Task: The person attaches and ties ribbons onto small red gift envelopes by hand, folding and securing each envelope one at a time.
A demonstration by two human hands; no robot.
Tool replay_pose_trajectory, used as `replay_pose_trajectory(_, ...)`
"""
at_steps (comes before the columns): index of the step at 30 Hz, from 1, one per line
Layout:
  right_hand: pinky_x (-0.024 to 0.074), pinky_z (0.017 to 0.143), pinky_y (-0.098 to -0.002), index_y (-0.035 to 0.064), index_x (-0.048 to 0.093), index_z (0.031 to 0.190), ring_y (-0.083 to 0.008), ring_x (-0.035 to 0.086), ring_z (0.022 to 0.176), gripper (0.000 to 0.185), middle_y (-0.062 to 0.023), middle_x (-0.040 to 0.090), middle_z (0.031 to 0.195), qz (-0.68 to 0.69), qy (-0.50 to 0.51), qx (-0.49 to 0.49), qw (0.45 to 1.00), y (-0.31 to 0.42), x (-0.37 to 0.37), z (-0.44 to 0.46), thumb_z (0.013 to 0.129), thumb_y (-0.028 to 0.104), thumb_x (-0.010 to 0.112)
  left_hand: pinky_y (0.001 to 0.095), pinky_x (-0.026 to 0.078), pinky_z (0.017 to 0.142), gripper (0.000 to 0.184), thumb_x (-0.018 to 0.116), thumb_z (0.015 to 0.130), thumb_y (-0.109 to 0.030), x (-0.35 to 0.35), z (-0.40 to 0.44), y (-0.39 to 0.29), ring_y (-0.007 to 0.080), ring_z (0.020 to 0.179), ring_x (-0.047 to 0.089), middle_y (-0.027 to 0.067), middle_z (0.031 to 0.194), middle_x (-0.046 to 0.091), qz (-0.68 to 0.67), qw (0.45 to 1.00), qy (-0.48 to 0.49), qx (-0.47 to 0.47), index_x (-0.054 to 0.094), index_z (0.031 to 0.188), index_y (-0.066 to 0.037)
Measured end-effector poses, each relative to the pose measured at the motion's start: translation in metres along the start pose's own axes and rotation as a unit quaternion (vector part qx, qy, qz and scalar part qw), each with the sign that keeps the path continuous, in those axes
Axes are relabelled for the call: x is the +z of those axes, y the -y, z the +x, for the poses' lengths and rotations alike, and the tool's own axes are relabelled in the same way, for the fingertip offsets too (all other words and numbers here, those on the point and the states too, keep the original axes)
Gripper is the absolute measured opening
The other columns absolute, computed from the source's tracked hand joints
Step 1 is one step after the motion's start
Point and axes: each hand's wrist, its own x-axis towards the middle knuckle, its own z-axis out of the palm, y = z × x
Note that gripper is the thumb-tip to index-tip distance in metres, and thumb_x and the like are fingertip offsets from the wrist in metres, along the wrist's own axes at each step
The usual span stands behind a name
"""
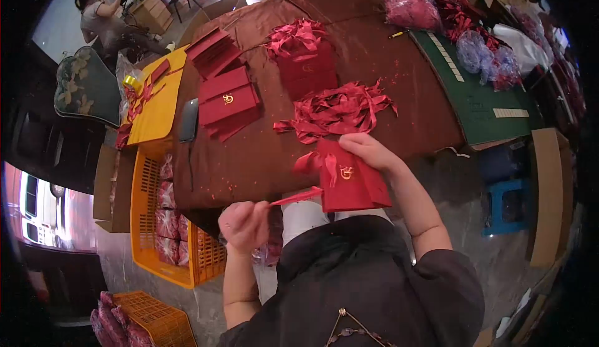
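Observation:
My right hand (369, 152) grips the top edge of a red paper bag (359, 188) with a gold emblem, held upright at the table's front edge. A red ribbon (299, 197) runs from the bag's left side to my left hand (244, 223), whose fingers are pinched on its end. Another ribbon loop stands out at the bag's upper left. Just beyond the bag lies a heap of loose red ribbons (340, 111). Behind the heap is a stack of red bags (307, 71) topped with ribbon bows. Flat red bags (228, 97) lie to the left.
A phone (188, 120) lies by a yellow board (156, 101) at left. A green mat (471, 97) and plastic-wrapped bundles (410, 5) are at right. Below left stands an orange crate (145, 222) holding packets. A person (103, 19) sits at the far left; another is partly visible far right.

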Motion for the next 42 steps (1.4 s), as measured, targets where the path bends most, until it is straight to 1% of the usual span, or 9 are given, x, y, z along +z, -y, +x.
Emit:
replay_pose_trajectory(6,0.0460,0.086,-0.0275,0.0003,0.064,0.105,-0.0086,0.055,0.093,0.032,0.0025,0.061,0.095,-0.061,-0.068,-0.009,0.996,-0.007,-0.014,-0.021,0.107,0.030,0.052,0.0314,0.046,0.057,0.018,0.076,0.076,0.005,0.006,-0.023,0.021,0.0224,0.067,0.060,0.0072,0.085,0.061,-0.029,0.987,0.018,-0.159,0.074,0.092,-0.003)
replay_pose_trajectory(8,0.0445,0.092,-0.0290,-0.0011,0.063,0.112,-0.0097,0.055,0.098,0.031,-0.0002,0.063,0.101,-0.185,-0.176,-0.171,0.952,-0.058,-0.024,-0.022,0.104,0.026,0.051,0.0313,0.048,0.062,0.014,0.075,0.080,0.003,0.017,-0.024,0.022,0.0228,0.073,0.061,0.0084,0.088,0.061,-0.038,0.976,0.020,-0.215,0.074,0.093,-0.002)
replay_pose_trajectory(9,0.0431,0.097,-0.0301,-0.0012,0.062,0.118,-0.0108,0.056,0.104,0.031,-0.0016,0.065,0.110,0.046,-0.092,-0.045,0.994,-0.028,-0.019,-0.032,0.099,0.020,0.050,0.0315,0.049,0.063,0.014,0.075,0.080,0.003,0.024,-0.028,0.025,0.0229,0.074,0.061,0.0086,0.089,0.061,-0.051,0.971,0.018,-0.235,0.074,0.094,-0.002)
replay_pose_trajectory(13,0.0434,0.099,-0.0292,0.0004,0.064,0.118,-0.0118,0.057,0.110,0.029,-0.0009,0.065,0.118,0.099,-0.037,-0.041,0.994,-0.028,-0.039,-0.046,0.097,0.018,0.053,0.0280,0.050,0.068,0.027,0.073,0.086,0.001,0.042,-0.035,0.014,0.0175,0.077,0.061,0.0098,0.105,0.060,-0.099,0.949,0.040,-0.296,0.071,0.113,-0.003)
replay_pose_trajectory(21,0.0501,0.089,-0.0280,0.0037,0.065,0.125,-0.0130,0.064,0.102,0.025,-0.0009,0.069,0.114,0.200,-0.354,-0.219,0.887,0.037,-0.142,0.007,0.101,0.008,0.060,0.0334,0.053,0.075,0.027,0.073,0.087,-0.004,0.074,-0.059,0.011,0.0237,0.077,0.065,0.0110,0.105,0.062,-0.089,0.942,0.126,-0.299,0.071,0.114,-0.005)
replay_pose_trajectory(27,0.0500,0.089,-0.0270,0.0032,0.065,0.126,-0.0132,0.064,0.101,0.028,-0.0029,0.070,0.116,0.099,-0.369,-0.326,0.865,0.062,-0.258,0.139,0.099,0.010,0.065,0.0335,0.053,0.074,0.016,0.070,0.087,0.001,0.084,-0.063,0.013,0.0257,0.082,0.065,0.0110,0.095,0.066,-0.076,0.939,0.063,-0.330,0.073,0.102,-0.003)
replay_pose_trajectory(31,0.0497,0.095,-0.0278,0.0029,0.066,0.130,-0.0124,0.064,0.106,0.032,-0.0045,0.071,0.117,0.103,-0.415,-0.270,0.863,0.056,-0.300,0.242,0.098,0.010,0.066,0.0339,0.052,0.071,0.012,0.071,0.085,0.000,0.091,-0.061,0.017,0.0268,0.077,0.066,0.0117,0.091,0.068,-0.041,0.918,0.086,-0.385,0.075,0.096,-0.004)
replay_pose_trajectory(36,0.0536,0.091,-0.0295,0.0014,0.069,0.127,-0.0157,0.068,0.101,0.037,-0.0074,0.074,0.114,-0.065,-0.487,-0.135,0.860,-0.030,-0.368,0.330,0.090,0.005,0.070,0.0345,0.054,0.069,0.014,0.074,0.084,-0.003,0.089,-0.044,0.017,0.0256,0.078,0.068,0.0102,0.092,0.068,0.054,0.952,0.133,-0.271,0.076,0.097,-0.008)
replay_pose_trajectory(42,0.0510,0.099,-0.0462,0.0154,0.073,0.122,-0.0359,0.064,0.111,0.044,-0.0133,0.073,0.113,-0.403,-0.565,0.052,0.718,-0.037,-0.352,0.315,0.081,0.028,0.081,0.0356,0.055,0.068,0.015,0.075,0.084,-0.006,0.092,-0.042,0.023,0.0257,0.080,0.068,0.0086,0.093,0.069,-0.019,0.916,0.150,-0.373,0.076,0.098,-0.010)
